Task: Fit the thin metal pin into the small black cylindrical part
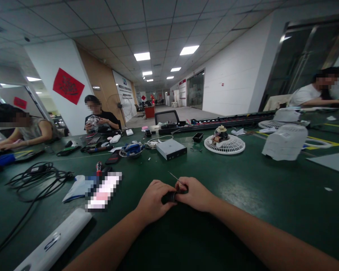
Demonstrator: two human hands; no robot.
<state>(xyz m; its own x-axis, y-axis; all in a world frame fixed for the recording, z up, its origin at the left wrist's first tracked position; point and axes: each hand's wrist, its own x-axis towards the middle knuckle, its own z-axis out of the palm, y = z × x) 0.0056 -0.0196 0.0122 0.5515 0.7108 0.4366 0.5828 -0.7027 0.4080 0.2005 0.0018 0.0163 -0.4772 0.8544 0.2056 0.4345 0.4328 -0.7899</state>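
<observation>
In the head view, a small, dark, rounded object [168, 197] is nearer the wearer than the silver-grey, box-shaped metal drive [171, 149], above the smooth dark-green table [228, 237]. The fingers of the left hand [152, 199] grasp it; those of the right hand [196, 194] pinch a thin, straight metal rod [175, 177] beside it. Fingers hide much of the object and the rod's lower end; their exact forms are unclear. Right of the drive lies a round, slotted white plastic grille [228, 146].

Green tabletop [285, 195]: tangled black cable [35, 169], 1 silver box-shaped drive [171, 148], round white grille [228, 145], long white bar [56, 241].
</observation>
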